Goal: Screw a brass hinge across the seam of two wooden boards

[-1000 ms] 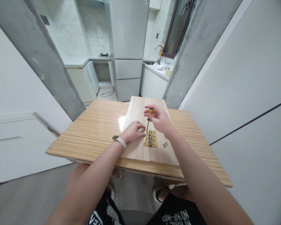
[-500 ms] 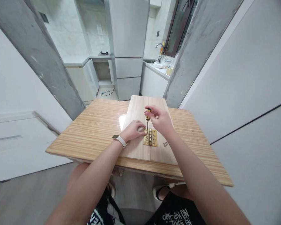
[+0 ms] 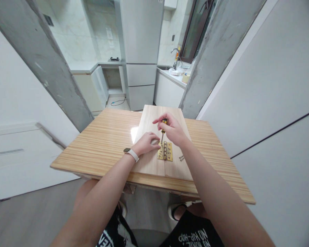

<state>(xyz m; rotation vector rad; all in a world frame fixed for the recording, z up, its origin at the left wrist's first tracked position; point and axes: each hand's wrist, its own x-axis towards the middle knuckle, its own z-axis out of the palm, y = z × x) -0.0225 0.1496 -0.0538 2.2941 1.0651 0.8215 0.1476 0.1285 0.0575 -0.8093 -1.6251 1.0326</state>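
A yellow-and-black screwdriver [image 3: 164, 126] stands nearly upright in my right hand [image 3: 173, 128], gripped by its handle, with one finger stretched to the left. Its tip meets the left leaf of a brass hinge [image 3: 168, 152], near the upper end; a screw under the tip is too small to make out. The hinge lies flat across the seam between two pale wooden boards [image 3: 151, 120]. My left hand [image 3: 146, 143] rests on the left board, thumb and fingers curved and apart, fingertips at the hinge's left edge. Loose screws [image 3: 181, 158] lie right of the hinge, near my right forearm.
The boards lie on a striped wooden table [image 3: 100, 140]. Grey pillars flank it, and a white panel [image 3: 273, 89] stands at the right. Behind are a fridge [image 3: 141, 41] and a counter with a sink and tap [image 3: 175, 56].
My right hand has turned around the screwdriver handle, a finger now reaching left, and the screwdriver leans slightly more. My left hand keeps its place.
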